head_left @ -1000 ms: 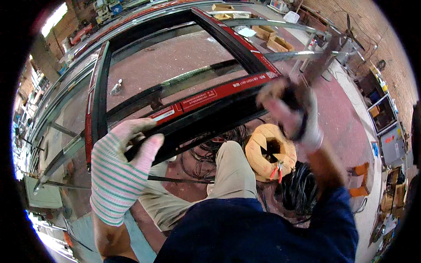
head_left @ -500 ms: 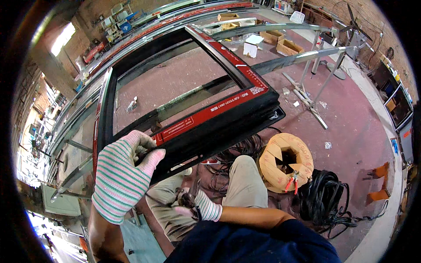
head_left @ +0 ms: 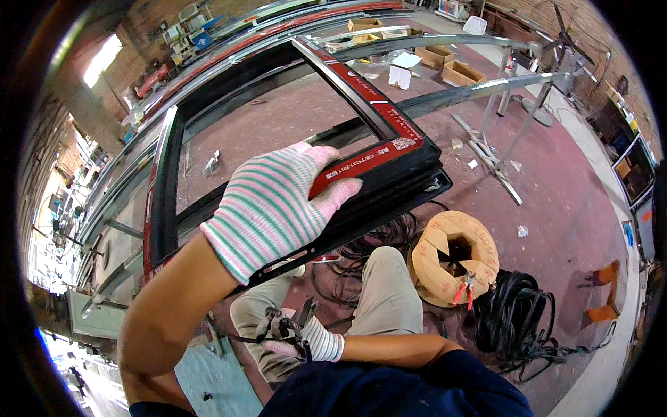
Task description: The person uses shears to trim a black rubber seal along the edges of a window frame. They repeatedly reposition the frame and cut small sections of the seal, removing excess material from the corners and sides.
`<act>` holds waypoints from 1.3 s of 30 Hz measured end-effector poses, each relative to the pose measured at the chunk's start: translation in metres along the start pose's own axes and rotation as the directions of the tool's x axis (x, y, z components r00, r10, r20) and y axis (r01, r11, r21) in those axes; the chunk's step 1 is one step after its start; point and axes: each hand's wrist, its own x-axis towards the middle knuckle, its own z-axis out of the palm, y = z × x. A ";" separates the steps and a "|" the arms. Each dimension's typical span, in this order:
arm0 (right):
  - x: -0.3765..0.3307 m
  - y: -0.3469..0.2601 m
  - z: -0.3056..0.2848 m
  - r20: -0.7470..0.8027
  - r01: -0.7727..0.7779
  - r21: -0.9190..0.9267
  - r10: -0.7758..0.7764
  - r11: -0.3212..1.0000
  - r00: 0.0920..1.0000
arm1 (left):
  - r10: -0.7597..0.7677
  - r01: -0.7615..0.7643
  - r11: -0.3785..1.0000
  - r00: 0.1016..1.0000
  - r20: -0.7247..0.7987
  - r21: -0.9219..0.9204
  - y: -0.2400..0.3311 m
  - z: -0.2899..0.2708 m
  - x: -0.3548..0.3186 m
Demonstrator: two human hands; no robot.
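Note:
A black window frame (head_left: 431, 156), with red printed film on its faces, rests tilted across metal rails in front of me. My left hand (head_left: 278, 201), in a white glove with green and pink stripes, is closed over its near rail, thumb on the near side and fingers over the inner edge. Low over my lap, my right hand (head_left: 306, 337), gloved likewise, is closed around a dark hand tool (head_left: 304, 313) with a blade-like tip; its exact kind is unclear. A thin black strip (head_left: 244, 339) extends leftward from that hand.
A paper-wrapped ring-shaped roll (head_left: 458, 236) stands right of my knee, with red-handled pliers (head_left: 465, 288) on it. Beside it lies a bundle of black strip (head_left: 511, 313). Metal rails (head_left: 479, 89) reach rightward; cardboard boxes (head_left: 462, 73) and a fan (head_left: 558, 42) stand farther back.
My left hand has slid rightward along the frame's near rail, from its left corner toward the middle. My right hand has shifted slightly left, still holding the dark tool.

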 end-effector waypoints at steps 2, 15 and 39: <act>-0.002 0.000 0.007 0.052 -0.034 0.072 0.030 0.997 0.998 | -0.013 0.012 0.999 0.999 0.041 0.040 0.001 -0.006 0.001; -0.005 -0.003 0.012 0.005 0.010 0.004 -0.010 1.000 1.000 | -0.013 0.011 0.998 0.999 0.033 0.055 -0.002 -0.012 -0.017; 0.002 -0.022 0.019 -0.023 0.079 0.067 -0.077 0.995 0.997 | -0.128 0.131 0.991 0.979 0.159 -0.006 -0.014 -0.039 -0.057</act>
